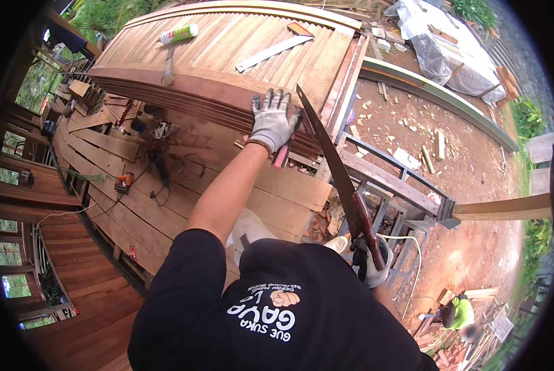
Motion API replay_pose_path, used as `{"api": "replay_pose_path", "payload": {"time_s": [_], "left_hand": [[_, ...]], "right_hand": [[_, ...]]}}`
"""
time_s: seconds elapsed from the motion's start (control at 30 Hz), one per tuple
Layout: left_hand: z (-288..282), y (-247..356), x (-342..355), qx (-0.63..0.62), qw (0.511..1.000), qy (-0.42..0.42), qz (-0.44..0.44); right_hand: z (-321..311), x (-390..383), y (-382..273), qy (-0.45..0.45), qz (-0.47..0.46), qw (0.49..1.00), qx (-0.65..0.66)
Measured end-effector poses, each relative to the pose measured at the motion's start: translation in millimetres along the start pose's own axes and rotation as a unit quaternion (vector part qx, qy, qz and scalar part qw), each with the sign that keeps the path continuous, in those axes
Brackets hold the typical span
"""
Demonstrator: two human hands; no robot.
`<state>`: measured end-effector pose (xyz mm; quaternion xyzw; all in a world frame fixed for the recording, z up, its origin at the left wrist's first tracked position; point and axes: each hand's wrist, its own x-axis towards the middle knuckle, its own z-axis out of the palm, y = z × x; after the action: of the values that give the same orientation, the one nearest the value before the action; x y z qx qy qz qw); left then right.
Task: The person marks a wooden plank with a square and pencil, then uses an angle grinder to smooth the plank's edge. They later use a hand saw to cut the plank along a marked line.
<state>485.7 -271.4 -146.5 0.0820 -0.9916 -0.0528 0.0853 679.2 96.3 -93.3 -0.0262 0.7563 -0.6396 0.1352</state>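
My left hand [272, 121], in a grey-and-black work glove, lies flat with fingers apart on the near edge of a stack of wooden boards [196, 101]. Beside its wrist a red-and-black object [281, 156] shows; its kind is unclear. My right hand [371, 264], also gloved, grips the dark reddish handle of a handsaw [331, 157]. The long, brown-stained blade points up and away, its tip over the boards, right of my left hand. A try square [275, 53] with a pale blade lies on the slatted wood top [227, 43].
A white-and-green bottle [179, 33] and a small tool [168, 69] lie on the slatted top. Below left, an orange power tool [124, 182] and cords rest on planks. Metal framing [406, 167] and scrap-strewn ground lie right. A person in bright yellow [461, 312] is lower right.
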Motion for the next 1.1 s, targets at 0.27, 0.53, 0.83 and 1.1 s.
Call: {"api": "replay_pose_path", "payload": {"time_s": [0.27,0.53,0.83,1.1], "left_hand": [[-43,2,-53,-0.321,0.939,-0.049,0.114],[-23,-46,16,-0.033,0.996,-0.064,0.055],[-16,-52,20,-0.048,0.996,-0.063,0.051],[-16,-53,19,-0.075,0.995,-0.046,0.039]], "right_hand": [[-9,11,-1,-0.001,-0.013,0.999,0.046],[-11,0,-12,-0.032,0.044,0.998,0.033],[-13,-2,-1,-0.025,-0.065,0.992,-0.101],[20,15,-22,-0.001,-0.004,1.0,-0.022]]}}
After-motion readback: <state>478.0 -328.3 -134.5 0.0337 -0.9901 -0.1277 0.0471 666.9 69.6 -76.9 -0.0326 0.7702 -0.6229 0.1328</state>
